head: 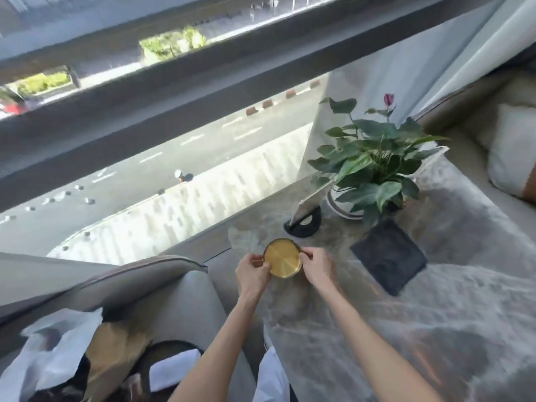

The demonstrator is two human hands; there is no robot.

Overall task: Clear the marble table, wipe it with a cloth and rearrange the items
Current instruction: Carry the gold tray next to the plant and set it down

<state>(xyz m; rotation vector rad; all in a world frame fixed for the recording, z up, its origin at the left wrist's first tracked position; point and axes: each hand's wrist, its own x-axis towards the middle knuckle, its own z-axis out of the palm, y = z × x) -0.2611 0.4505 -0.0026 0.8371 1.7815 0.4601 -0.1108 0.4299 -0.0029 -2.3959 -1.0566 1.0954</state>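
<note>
A round gold tray (282, 258) with a dark rim is at the near left corner of the grey marble table (435, 300). My left hand (252, 272) grips its left edge and my right hand (317, 266) pinches its right edge. Behind it stands a tilted card in a black half-round stand (304, 221). A potted plant (374, 166) in a white pot sits at the back of the table. A dark square mat (388, 256) lies flat to the right of the tray.
A grey armchair (162, 300) at lower left holds white bags (49, 361), a brown item and a white cloth (171, 369). A large window (162, 169) runs along the far side. A sofa with a white cushion (510, 152) is at right.
</note>
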